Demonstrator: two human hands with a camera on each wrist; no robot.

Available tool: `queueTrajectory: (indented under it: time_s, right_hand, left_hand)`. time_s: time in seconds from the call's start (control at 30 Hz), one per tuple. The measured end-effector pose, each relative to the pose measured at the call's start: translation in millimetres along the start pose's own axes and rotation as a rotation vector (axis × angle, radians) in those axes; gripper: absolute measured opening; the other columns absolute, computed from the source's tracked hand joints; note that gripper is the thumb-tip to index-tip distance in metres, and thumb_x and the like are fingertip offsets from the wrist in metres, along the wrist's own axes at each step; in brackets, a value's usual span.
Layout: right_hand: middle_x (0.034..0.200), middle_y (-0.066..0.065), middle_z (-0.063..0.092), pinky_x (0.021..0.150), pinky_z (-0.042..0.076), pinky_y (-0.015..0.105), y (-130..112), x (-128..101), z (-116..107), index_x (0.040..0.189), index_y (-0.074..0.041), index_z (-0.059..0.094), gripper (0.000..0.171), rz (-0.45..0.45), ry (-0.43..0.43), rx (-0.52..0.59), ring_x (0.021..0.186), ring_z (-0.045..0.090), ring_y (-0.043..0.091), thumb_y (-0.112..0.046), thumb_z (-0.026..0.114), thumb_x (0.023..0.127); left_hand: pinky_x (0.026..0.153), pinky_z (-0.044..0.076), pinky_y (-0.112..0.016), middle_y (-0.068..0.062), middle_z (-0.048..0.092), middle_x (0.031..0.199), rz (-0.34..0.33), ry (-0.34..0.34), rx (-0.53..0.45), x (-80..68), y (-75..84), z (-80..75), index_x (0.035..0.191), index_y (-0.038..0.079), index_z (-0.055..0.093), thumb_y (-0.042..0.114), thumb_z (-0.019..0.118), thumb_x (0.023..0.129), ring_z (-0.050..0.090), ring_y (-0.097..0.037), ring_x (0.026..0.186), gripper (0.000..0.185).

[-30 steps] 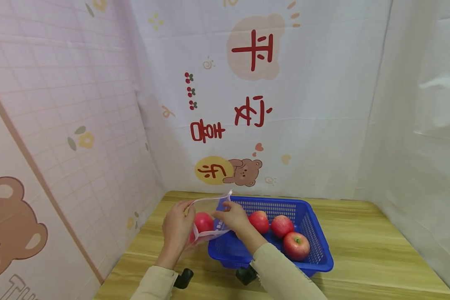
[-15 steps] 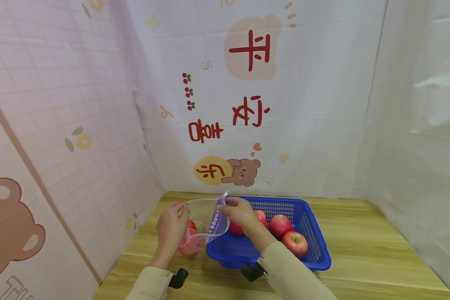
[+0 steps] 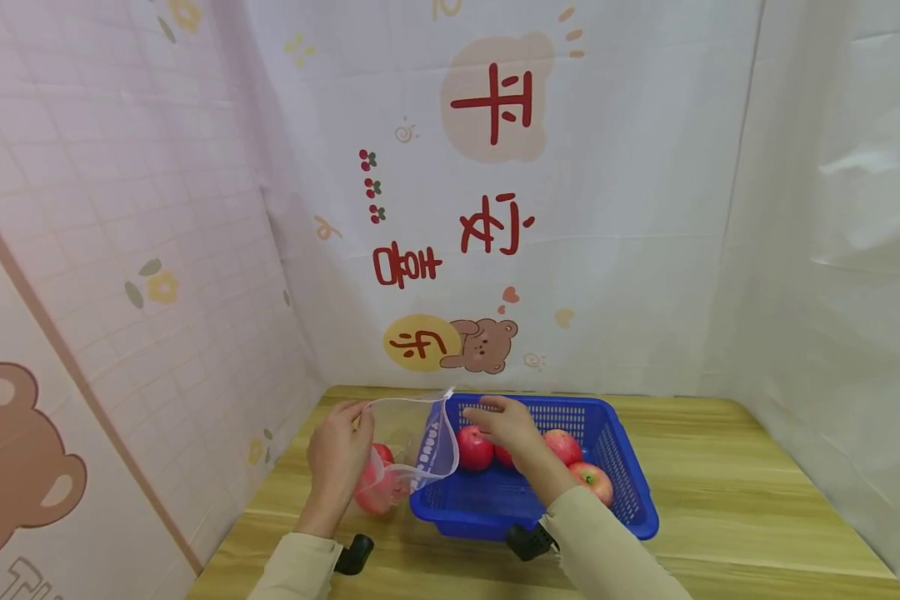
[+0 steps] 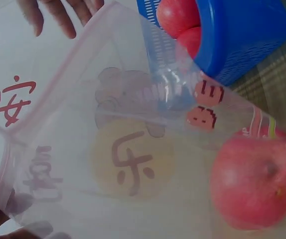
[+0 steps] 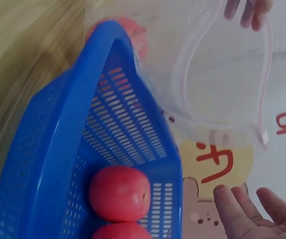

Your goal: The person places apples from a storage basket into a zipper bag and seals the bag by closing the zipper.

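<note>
A clear plastic bag (image 3: 412, 442) with a zip strip along its mouth stands open at the near left of the tabletop (image 3: 727, 500), just beside the left end of a blue basket (image 3: 615, 492). One red apple (image 3: 375, 487) sits at the bottom of the bag; the left wrist view shows it (image 4: 255, 181) through the clear plastic. The basket holds three more red apples: one at its left end (image 3: 474, 448), one behind the right wrist (image 3: 562, 443) and one near its right side (image 3: 596, 482).

A second ago both hands were at the bag's mouth and the apple in it sat higher, between the hands. Since then the apple has dropped to the bottom of the bag. The right hand has let go of the bag and moved over the basket.

The left hand (image 3: 336, 454) pinches the left edge of the bag's mouth between thumb and fingers and holds it up. The right hand (image 3: 512, 427) hovers over the basket with its fingers loose and spread, holding nothing. It is just above the left apple in the basket, but I cannot tell if it touches it.

Behind the tabletop hangs a pale cloth (image 3: 645, 208) with red letters and a little brown bear (image 3: 483, 344).
</note>
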State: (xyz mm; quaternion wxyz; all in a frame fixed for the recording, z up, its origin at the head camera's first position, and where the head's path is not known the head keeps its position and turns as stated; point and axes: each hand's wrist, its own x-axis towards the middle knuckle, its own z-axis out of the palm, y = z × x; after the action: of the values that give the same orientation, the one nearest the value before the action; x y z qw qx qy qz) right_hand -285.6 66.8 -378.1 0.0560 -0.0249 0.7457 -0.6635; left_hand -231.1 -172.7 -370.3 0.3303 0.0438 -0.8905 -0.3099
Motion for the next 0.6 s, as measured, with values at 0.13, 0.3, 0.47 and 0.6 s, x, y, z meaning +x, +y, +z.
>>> queueTrajectory:
  time_s: [0.13, 0.3, 0.47, 0.6]
  right_hand:
    - [0.126, 0.03, 0.06, 0.091, 0.052, 0.045, 5.7, 1.0, -8.3, 0.138, 0.009, 0.05, 0.059, 0.024, 0.03, 0.019, 0.113, 0.062, 0.042, -0.021, 0.072, 0.091]
    - [0.125, 0.031, 0.06, 0.09, 0.053, 0.047, 13.6, 4.0, -17.6, 0.135, 0.009, 0.052, 0.056, 0.04, 0.068, 0.041, 0.112, 0.062, 0.042, -0.02, 0.071, 0.091]
    - [0.123, 0.031, 0.062, 0.089, 0.053, 0.047, 21.2, 3.9, -28.3, 0.136, 0.01, 0.051, 0.055, 0.024, 0.069, 0.035, 0.11, 0.063, 0.044, -0.02, 0.069, 0.092]
    - [0.129, 0.031, 0.058, 0.094, 0.05, 0.049, 24.2, 1.8, -39.7, 0.139, 0.009, 0.048, 0.057, 0.04, 0.056, 0.016, 0.117, 0.058, 0.046, -0.022, 0.066, 0.094]
  left_hand:
    - [0.069, 0.052, -0.053, -0.011, 0.071, 0.112, 0.012, 0.031, 0.005, 3.2, 4.3, -1.5, 0.106, 0.005, 0.078, 0.022, 0.056, 0.097, 0.068, -0.035, 0.097, 0.029]
    - [0.069, 0.051, -0.053, -0.007, 0.072, 0.108, 0.021, 0.083, -0.001, 9.0, 12.4, -4.8, 0.1, 0.008, 0.08, 0.022, 0.057, 0.094, 0.068, -0.032, 0.096, 0.027]
    - [0.068, 0.051, -0.052, -0.005, 0.072, 0.107, 0.042, 0.1, 0.01, 13.0, 14.9, -5.9, 0.096, 0.009, 0.08, 0.022, 0.057, 0.094, 0.068, -0.029, 0.097, 0.027]
    - [0.068, 0.051, -0.051, -0.003, 0.072, 0.106, 0.018, 0.078, 0.024, 13.8, 9.9, -5.3, 0.099, 0.01, 0.08, 0.024, 0.056, 0.095, 0.068, -0.028, 0.097, 0.028]
